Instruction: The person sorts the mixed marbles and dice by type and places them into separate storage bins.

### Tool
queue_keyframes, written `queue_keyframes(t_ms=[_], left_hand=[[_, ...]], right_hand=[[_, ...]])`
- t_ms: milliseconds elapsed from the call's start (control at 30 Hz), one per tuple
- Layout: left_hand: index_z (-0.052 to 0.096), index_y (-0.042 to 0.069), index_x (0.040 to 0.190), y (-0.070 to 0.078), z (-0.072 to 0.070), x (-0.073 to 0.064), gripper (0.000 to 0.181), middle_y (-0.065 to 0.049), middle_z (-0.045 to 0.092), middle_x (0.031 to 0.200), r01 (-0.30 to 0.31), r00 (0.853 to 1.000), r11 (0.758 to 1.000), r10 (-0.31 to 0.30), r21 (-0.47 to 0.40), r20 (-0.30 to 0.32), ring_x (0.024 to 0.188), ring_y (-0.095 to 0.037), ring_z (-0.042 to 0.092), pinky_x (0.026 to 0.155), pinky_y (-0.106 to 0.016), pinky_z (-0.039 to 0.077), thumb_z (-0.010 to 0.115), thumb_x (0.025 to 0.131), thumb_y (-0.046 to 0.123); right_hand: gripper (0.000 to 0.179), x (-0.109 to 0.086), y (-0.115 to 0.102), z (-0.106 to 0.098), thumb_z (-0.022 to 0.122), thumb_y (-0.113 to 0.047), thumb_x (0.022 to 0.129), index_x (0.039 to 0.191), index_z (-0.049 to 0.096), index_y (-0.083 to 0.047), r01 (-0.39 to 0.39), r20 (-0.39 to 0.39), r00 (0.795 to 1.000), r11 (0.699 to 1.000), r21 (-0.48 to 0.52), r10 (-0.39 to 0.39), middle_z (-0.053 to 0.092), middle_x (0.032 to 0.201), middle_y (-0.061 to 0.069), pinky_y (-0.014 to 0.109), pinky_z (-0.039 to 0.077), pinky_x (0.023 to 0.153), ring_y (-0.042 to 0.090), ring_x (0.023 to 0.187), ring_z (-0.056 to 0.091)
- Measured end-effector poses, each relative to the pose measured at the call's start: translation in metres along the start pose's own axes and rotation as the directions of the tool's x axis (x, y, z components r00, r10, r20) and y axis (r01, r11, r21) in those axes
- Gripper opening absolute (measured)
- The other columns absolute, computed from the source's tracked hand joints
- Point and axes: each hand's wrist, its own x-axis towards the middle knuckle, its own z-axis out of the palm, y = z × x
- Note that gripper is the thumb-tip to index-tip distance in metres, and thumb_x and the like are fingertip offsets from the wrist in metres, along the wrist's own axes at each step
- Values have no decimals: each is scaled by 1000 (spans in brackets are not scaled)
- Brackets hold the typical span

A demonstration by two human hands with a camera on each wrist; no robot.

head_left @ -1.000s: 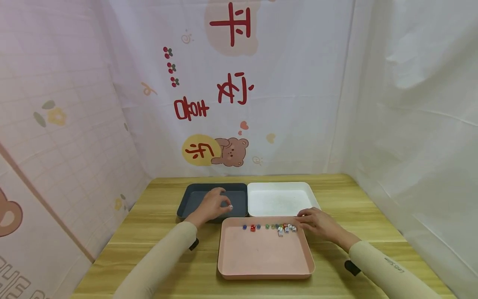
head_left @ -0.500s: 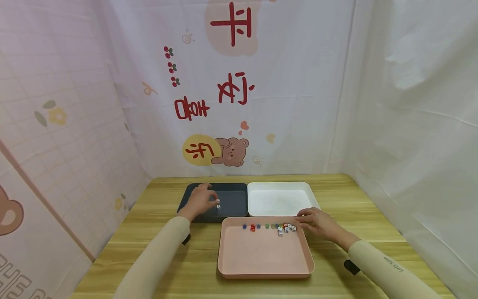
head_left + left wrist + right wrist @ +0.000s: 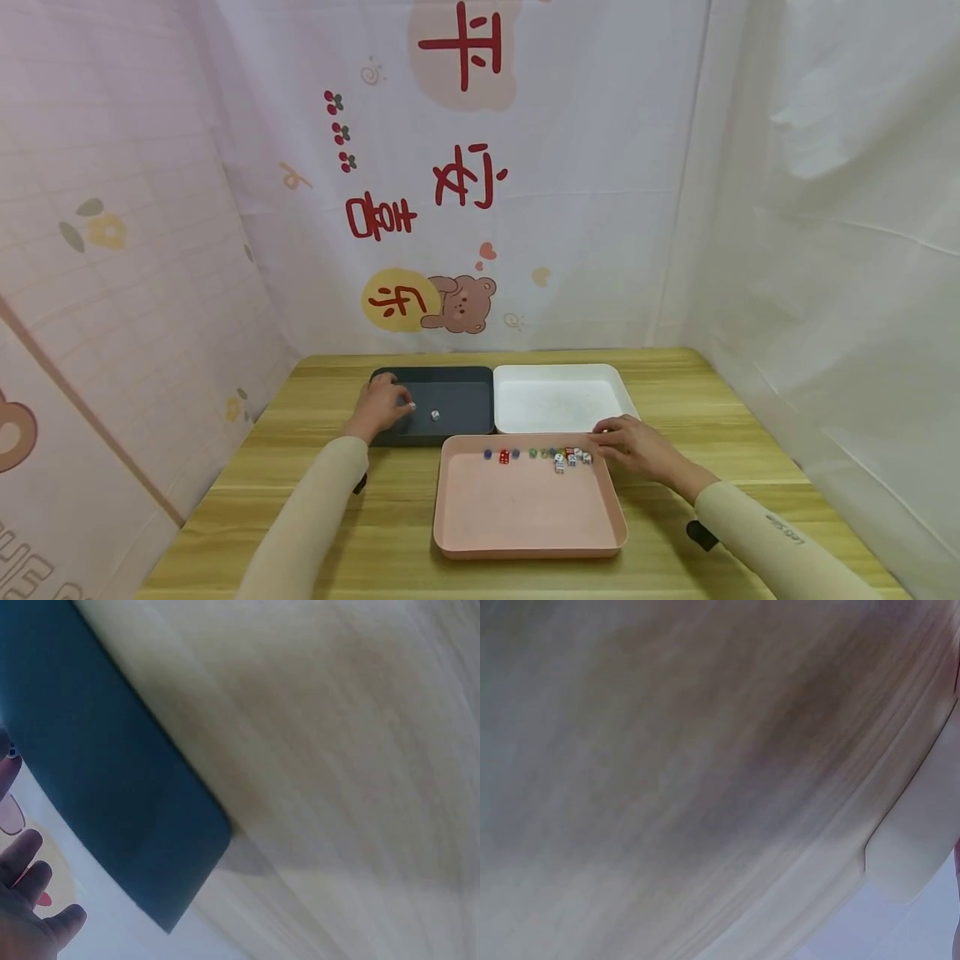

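Observation:
My left hand is over the left part of the dark blue-grey tray, pinching a white die between thumb and finger. In the left wrist view that die shows small at the left edge. Another white die lies in the dark tray, right of the hand. My right hand holds the far right corner of the pink tray. Along the pink tray's far side lie several white dice, red dice, and small blue and green pieces.
A white tray stands right of the dark one, both directly behind the pink tray. All three rest on a wooden table. White printed cloth hangs behind the table and at both sides.
My left hand has moved left across the dark tray with the pinched die, and a second white die now lies apart on the tray's floor. The right hand stays at the pink tray's corner.

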Motion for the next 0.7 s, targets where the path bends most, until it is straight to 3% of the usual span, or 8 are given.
queue_keyframes(t_ms=[233, 700], left_hand=[[74, 17, 91, 2, 7, 0, 14, -25, 49, 138, 3, 1000, 1000, -2, -10, 23, 132, -46, 38, 106, -68, 27, 75, 90, 31], [75, 17, 98, 6, 14, 4, 17, -24, 49, 139, -6, 1000, 1000, 6, -17, 6, 132, -44, 40, 106, -65, 30, 75, 90, 32]], right_hand=[[23, 1, 0, 1, 73, -16, 90, 111, 77, -8, -12, 11, 1000, 1000, -4, 12, 68, 109, 6, 45, 53, 80, 25, 98, 62], [23, 1, -2, 0, 76, -11, 86, 109, 77, -7, 10, -25, 1000, 1000, -7, -10, 69, 107, 6, 43, 53, 77, 24, 94, 62]])
